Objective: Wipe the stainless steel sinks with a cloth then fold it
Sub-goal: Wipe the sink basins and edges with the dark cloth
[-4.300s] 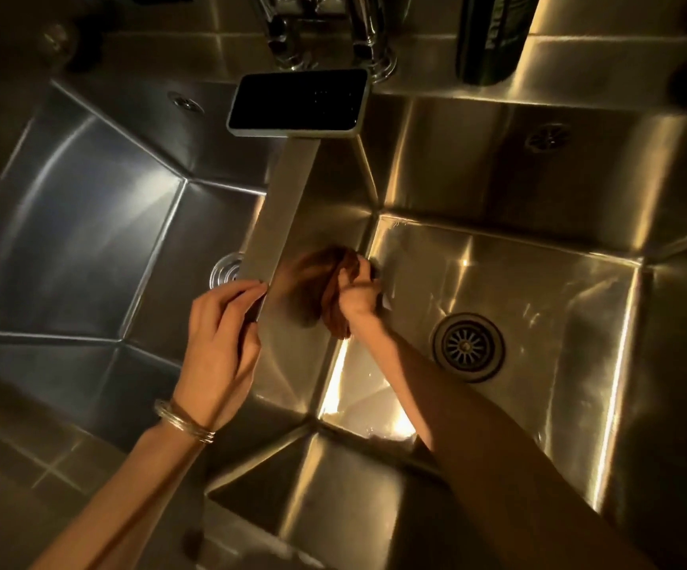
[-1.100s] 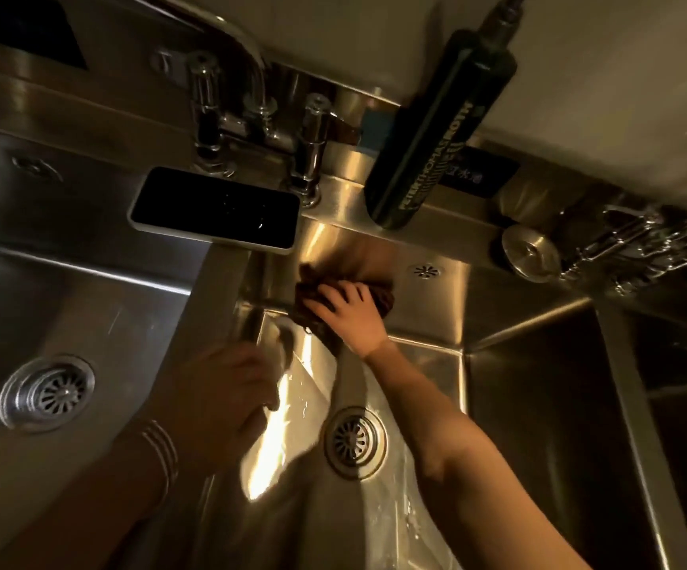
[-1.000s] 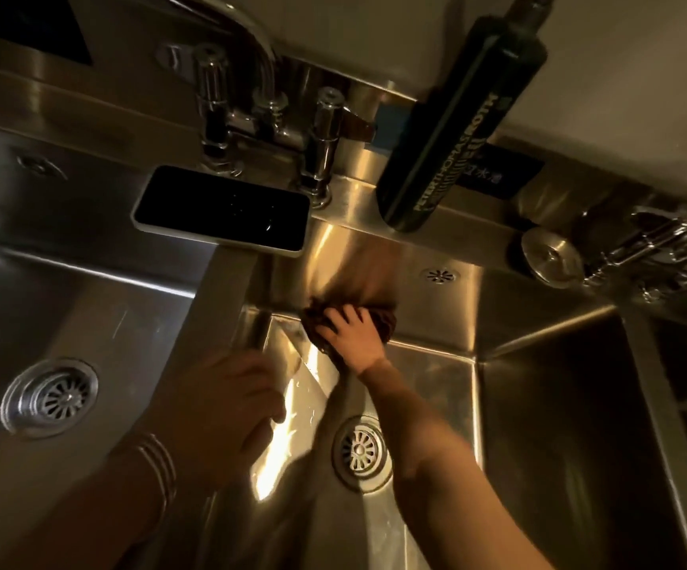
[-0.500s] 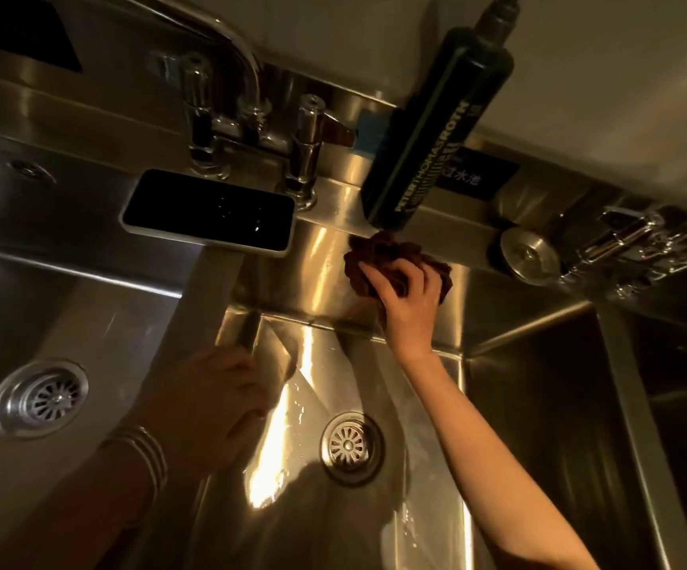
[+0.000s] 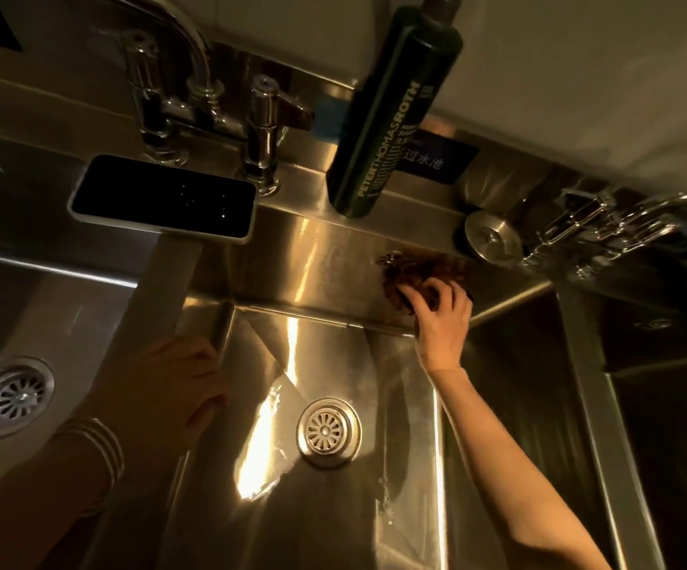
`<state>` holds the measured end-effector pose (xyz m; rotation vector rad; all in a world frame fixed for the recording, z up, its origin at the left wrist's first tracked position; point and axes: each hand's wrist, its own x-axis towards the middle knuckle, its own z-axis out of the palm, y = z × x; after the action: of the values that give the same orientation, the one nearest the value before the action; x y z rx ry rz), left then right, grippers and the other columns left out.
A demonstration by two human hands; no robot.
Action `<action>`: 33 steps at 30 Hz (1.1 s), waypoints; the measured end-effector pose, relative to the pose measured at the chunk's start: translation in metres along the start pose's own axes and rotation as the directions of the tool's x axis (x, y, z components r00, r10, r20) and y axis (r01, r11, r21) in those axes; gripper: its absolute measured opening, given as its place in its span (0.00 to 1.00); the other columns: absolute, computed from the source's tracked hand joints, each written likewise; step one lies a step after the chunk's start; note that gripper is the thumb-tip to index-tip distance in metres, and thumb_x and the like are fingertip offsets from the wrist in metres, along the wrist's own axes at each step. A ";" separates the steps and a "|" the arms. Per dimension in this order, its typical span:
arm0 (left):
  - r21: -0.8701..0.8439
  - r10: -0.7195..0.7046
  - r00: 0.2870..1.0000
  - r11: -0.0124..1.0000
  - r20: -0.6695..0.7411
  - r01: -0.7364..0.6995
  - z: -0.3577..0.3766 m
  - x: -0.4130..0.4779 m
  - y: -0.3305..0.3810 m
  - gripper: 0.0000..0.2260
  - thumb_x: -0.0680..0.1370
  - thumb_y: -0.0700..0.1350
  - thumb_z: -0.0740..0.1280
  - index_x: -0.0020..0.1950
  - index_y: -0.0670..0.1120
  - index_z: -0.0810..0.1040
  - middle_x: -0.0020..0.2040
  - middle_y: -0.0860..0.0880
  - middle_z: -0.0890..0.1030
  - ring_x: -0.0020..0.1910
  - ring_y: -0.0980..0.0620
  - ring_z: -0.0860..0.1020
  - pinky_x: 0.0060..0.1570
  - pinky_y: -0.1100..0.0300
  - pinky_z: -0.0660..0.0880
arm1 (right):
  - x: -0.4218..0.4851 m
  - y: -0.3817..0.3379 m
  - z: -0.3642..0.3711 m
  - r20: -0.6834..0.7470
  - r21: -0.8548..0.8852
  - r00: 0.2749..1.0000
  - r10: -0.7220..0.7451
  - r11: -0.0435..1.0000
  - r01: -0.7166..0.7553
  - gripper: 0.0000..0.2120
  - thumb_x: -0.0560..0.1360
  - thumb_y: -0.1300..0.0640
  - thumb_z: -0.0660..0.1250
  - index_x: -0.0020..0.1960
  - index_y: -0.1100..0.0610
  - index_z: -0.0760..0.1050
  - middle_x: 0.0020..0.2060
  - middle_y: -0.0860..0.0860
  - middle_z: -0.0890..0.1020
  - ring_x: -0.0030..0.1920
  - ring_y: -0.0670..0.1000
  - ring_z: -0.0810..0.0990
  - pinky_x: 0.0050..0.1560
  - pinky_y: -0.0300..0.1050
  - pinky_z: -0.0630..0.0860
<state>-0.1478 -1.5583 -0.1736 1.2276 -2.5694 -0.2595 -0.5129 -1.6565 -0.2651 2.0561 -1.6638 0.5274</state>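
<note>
- Moved the cloth point(image 5: 420, 277) rightward along the back wall of the middle sink point(image 5: 313, 257) since half a second ago, from just under the dark bottle point(image 5: 391, 113) to a spot right of centre, near the basin's far right corner. Kept the left hand point(image 5: 177, 388) about where it was.
- Head view, right of centre: gripping the bunched brown cloth in the right hand point(image 5: 442, 318), with fingers curled into it, and pressing it against the upright steel wall. Bunched, probably, to make a thick pad that takes firm pressure.
- Lower left: resting the left hand on the divider point(image 5: 169, 273) between the left and middle basins, with fingers seemingly curled over its edge, though deep in shadow. Placed there, most likely, to brace for the long reach to the back wall.
- Upper left: phone point(image 5: 164, 197) lying face up on the ledge just beside the faucet point(image 5: 193, 96). Upper centre: bottle standing on the same back ledge. Both kept up out of the basins, apparently away from water and the wiping path.
- Bottom centre: wet sheen around the drain point(image 5: 328, 431), suggesting wiping well under way in this basin.
- Not yet folded: cloth crumpled and in use. Cannot tell whether the dark right sink point(image 5: 662, 425) is done.
</note>
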 end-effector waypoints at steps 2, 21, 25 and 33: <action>-0.007 -0.025 0.999 1.000 0.020 0.025 0.002 -0.002 -0.001 0.12 0.68 0.50 0.58 0.34 0.51 0.81 0.36 0.52 0.80 0.45 0.56 0.69 0.46 0.61 0.63 | -0.005 0.015 0.003 0.055 -0.014 0.998 -0.034 0.999 0.035 0.21 0.69 0.62 0.64 0.61 0.48 0.70 0.55 0.56 0.71 0.57 0.61 0.69 0.52 0.55 0.72; 0.022 -0.064 0.997 0.998 0.041 0.063 0.013 -0.007 -0.010 0.12 0.69 0.50 0.58 0.37 0.51 0.82 0.39 0.51 0.81 0.47 0.52 0.72 0.44 0.54 0.72 | -0.052 0.109 0.036 0.341 -0.112 0.864 0.371 0.928 -0.355 0.18 0.74 0.52 0.60 0.64 0.51 0.71 0.62 0.55 0.72 0.61 0.57 0.68 0.59 0.57 0.70; 0.055 -0.044 0.998 0.998 0.034 0.042 0.009 -0.006 -0.010 0.13 0.69 0.50 0.58 0.37 0.50 0.82 0.39 0.50 0.81 0.47 0.52 0.71 0.47 0.57 0.66 | -0.058 0.052 0.060 0.461 -0.109 0.679 0.571 0.796 -0.596 0.16 0.72 0.64 0.65 0.59 0.59 0.70 0.57 0.60 0.72 0.57 0.62 0.72 0.53 0.57 0.71; 0.016 -0.069 0.995 0.998 0.074 0.068 0.002 -0.005 -0.002 0.13 0.70 0.50 0.58 0.38 0.51 0.82 0.39 0.51 0.81 0.46 0.52 0.76 0.46 0.56 0.73 | -0.060 0.025 0.041 0.424 0.040 0.677 0.602 0.734 -0.678 0.18 0.68 0.71 0.65 0.57 0.62 0.74 0.60 0.62 0.72 0.52 0.68 0.76 0.54 0.59 0.73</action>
<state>-0.1438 -1.5561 -0.1766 1.3374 -2.5990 -0.3083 -0.5485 -1.6352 -0.3291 1.7079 -2.7170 0.5362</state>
